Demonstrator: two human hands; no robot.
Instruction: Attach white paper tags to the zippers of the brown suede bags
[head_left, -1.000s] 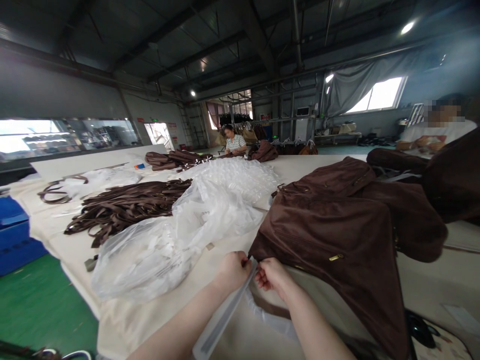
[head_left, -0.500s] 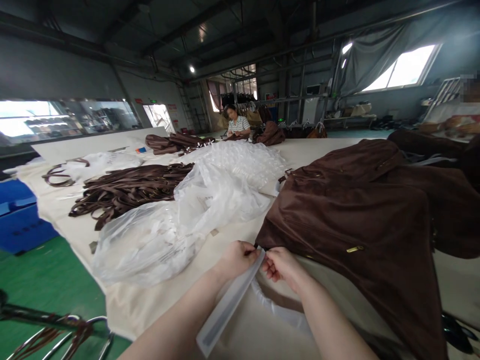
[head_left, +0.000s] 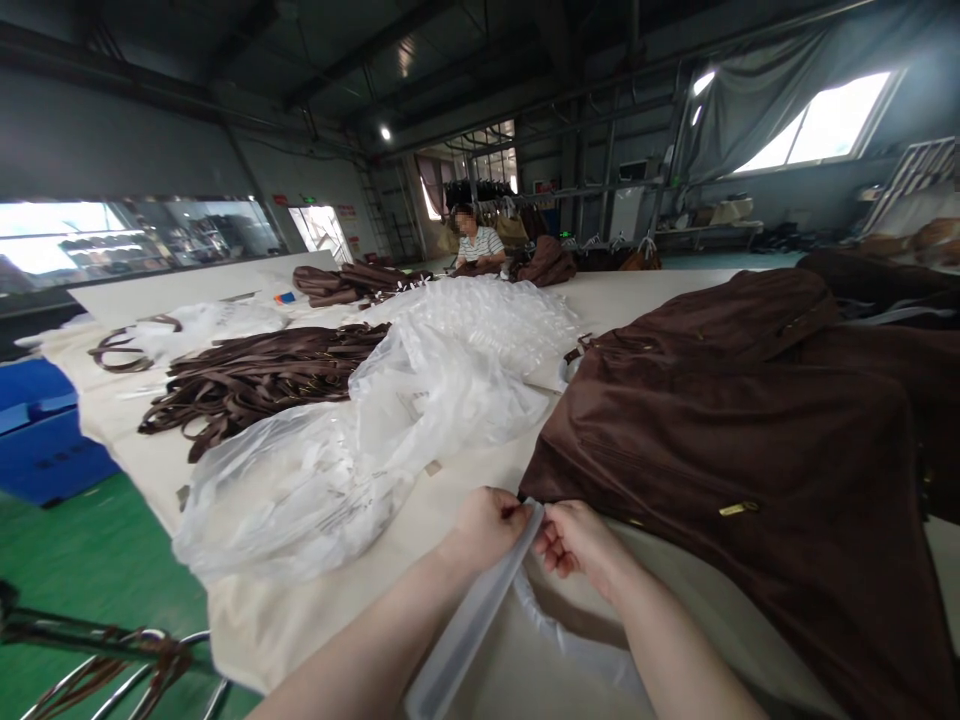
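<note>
A brown cloth bag (head_left: pixel 697 450) with a small gold zip pull lies on the right of the table. At its near left corner my left hand (head_left: pixel 491 525) pinches the top end of a flat translucent white strip (head_left: pixel 476 625), which slants down towards me. Right beside it, my right hand (head_left: pixel 574 540) has its fingers curled closed at the strip's other edge and the bag's corner. A second band, wrapped in white plastic (head_left: pixel 562 635), curves below my right hand and passes under the forearm.
Crumpled clear plastic bags (head_left: pixel 442 380) fill the middle of the cream-covered table (head_left: pixel 247 620). Left of them is a pile of brown straps (head_left: pixel 262 375). A person (head_left: pixel 480 243) in a striped shirt is at the far side. A blue bin (head_left: pixel 56 450) stands on the green floor.
The view has shifted slightly, so the bag and both hands appear a little further right. Both hands keep nearly the same hold at the strip's top end.
</note>
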